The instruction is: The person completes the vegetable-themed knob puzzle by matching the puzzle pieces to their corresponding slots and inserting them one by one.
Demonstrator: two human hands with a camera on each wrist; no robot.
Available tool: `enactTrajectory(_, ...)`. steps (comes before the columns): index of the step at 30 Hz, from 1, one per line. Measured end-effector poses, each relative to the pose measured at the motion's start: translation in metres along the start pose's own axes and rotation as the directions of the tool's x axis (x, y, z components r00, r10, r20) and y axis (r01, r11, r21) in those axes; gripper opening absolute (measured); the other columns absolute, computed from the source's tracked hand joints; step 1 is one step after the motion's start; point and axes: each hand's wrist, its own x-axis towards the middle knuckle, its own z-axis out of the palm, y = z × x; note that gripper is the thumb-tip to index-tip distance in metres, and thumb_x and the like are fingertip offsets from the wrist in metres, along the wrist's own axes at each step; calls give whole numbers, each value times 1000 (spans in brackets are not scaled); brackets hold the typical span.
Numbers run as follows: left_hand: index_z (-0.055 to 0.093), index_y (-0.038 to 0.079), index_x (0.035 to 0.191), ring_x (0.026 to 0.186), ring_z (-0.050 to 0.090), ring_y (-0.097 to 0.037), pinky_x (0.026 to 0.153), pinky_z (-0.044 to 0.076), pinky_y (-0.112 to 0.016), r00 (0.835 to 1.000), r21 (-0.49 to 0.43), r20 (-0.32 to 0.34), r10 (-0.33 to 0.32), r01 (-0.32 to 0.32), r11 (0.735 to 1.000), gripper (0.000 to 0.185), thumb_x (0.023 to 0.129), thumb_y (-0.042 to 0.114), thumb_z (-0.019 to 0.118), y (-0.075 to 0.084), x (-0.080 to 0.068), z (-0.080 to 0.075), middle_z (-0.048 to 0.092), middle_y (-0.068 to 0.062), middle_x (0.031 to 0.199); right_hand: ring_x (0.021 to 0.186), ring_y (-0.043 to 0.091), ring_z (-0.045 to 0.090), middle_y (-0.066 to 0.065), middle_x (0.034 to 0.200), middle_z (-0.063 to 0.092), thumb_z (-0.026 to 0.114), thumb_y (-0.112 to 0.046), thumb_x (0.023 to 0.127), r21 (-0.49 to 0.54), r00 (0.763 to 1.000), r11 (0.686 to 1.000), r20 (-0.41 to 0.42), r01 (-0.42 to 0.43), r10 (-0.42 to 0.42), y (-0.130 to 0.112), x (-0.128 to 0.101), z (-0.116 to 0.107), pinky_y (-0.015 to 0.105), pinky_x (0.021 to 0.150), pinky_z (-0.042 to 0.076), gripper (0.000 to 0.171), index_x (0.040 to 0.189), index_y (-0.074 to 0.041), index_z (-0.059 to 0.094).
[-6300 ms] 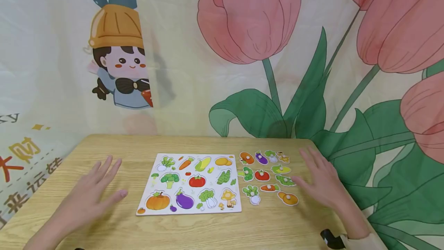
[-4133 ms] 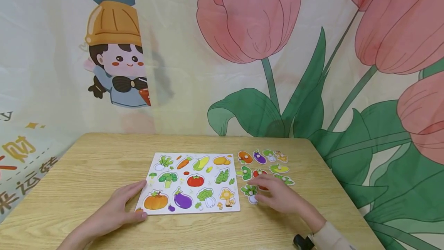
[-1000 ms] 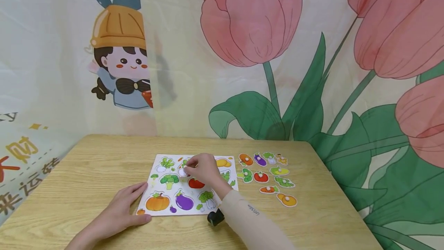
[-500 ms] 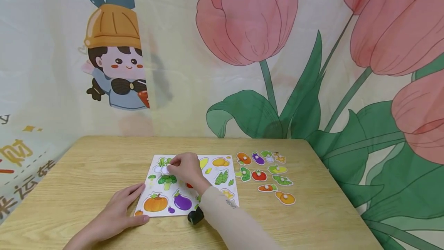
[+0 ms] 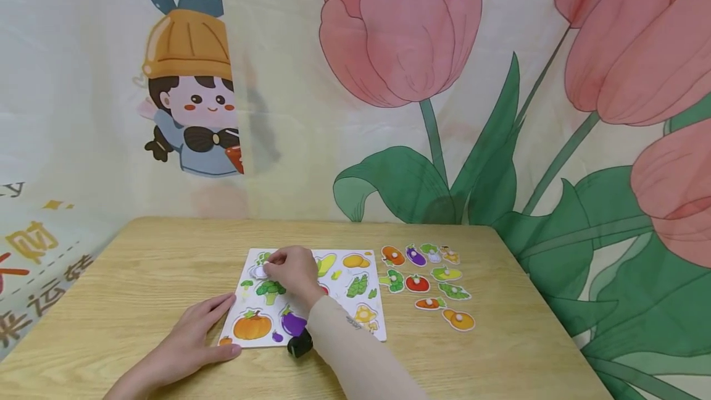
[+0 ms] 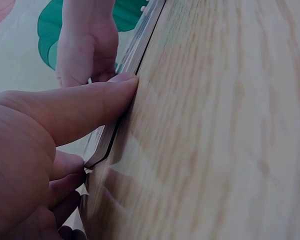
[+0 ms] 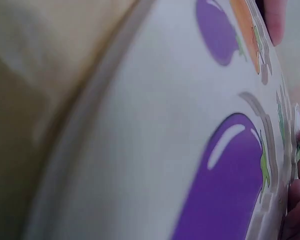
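Right hand: we pinch radish piece, 10 o'clock on board | left hand: spread, touching 8 o'clock corner (thumb along near edge)

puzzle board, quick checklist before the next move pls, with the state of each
1. Board steadied: ok, the left hand has fingers at its left edge and thumb at its near edge.
2. Piece in hand: ok, the right hand pinches a vegetable piece.
3. Piece at a matching picture: ok, it is at the far left picture, with the white bulb.
4. Piece seated flush: cannot tell, fingers hide most of it.
5. Broccoli piece well away from the board: not ok, its stem reaches the right edge.
6. Tomato piece picture side up: ok.
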Motion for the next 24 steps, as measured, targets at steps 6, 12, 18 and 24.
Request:
enactTrajectory(6,49,-6,154,140,37,-50,105,35,-69,1000,3,-1,4,-4,1000,96,82,43,91,1,2,0,47,-24,158,74,8,53,-12,72,63,90,-32,87,14,998,999,-46,-44,44,3,2,7,29,72,42,10,82,-34,81)
enactTrajectory(12,48,-7,155,141,36,-51,106,34,-70,1000,-18,5,-5,5,1000,97,82,41,91,3,1,-1,46,-25,158,70,5,53,-15,66,62,90,-31,86,-16,997,1000,-80,10,-12,5,0,11,28,74,42,10,81,-32,82)
enactTrajectory(18,47,-6,155,142,35,-51,107,33,-70,1000,-19,14,-14,14,1000,98,82,42,91,5,1,-2,45,-25,159,72,5,53,-19,70,63,91,-33,85,-26,995,999,-103,-19,16,3,2,14,29,76,43,9,81,-31,83)
enactTrajectory(24,48,-7,155,142,34,-51,107,32,-71,1000,-28,6,-11,11,1000,97,82,41,91,3,-1,-1,44,-25,159,76,5,53,-20,71,62,92,-37,84,-62,993,997,-109,-41,34,0,6,18,30,78,43,11,78,-35,82)
